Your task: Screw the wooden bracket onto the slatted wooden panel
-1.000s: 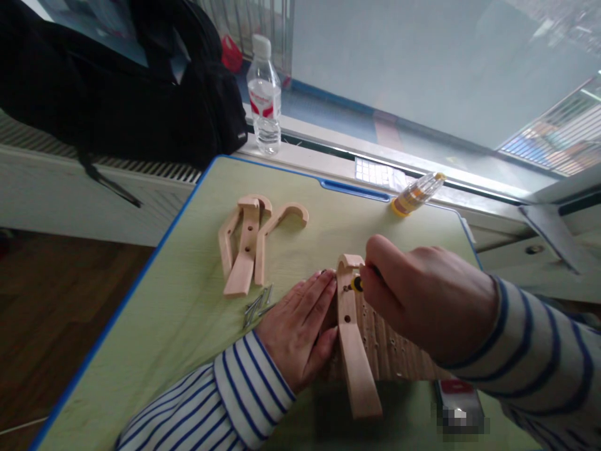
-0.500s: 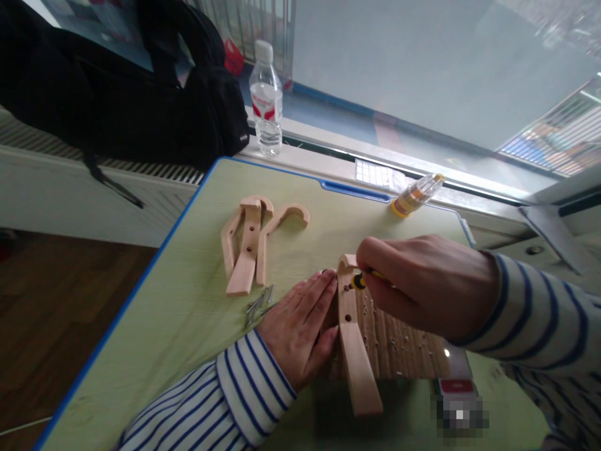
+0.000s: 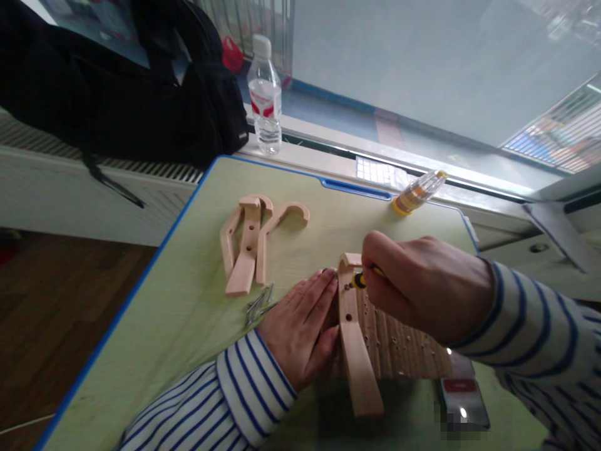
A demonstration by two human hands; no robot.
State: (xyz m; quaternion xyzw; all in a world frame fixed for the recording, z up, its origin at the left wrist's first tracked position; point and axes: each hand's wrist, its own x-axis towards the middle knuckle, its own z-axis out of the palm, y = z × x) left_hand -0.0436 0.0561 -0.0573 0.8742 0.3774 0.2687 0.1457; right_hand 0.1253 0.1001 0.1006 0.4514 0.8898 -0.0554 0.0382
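Note:
My right hand (image 3: 422, 291) is closed round a screwdriver (image 3: 361, 279) with a yellow and black collar, its tip at the upper hole of a wooden hook (image 3: 354, 351). That hook lies on a slatted wooden board (image 3: 404, 351) with several holes. My left hand (image 3: 300, 329) lies flat with fingers together, pressing against the hook's left side. A small heap of screws (image 3: 258, 305) rests on the table just left of my left hand.
Three more wooden hooks (image 3: 248, 244) lie together further back on the green table (image 3: 188, 313) with a blue edge. A yellow-capped tool (image 3: 417, 193) lies at the far edge. A water bottle (image 3: 264, 94) and black bag (image 3: 117, 88) sit on the sill. A phone (image 3: 462, 401) lies near right.
My right hand has shifted and turned slightly around the screwdriver at the hook's upper hole. My left hand and the hook have stayed in place.

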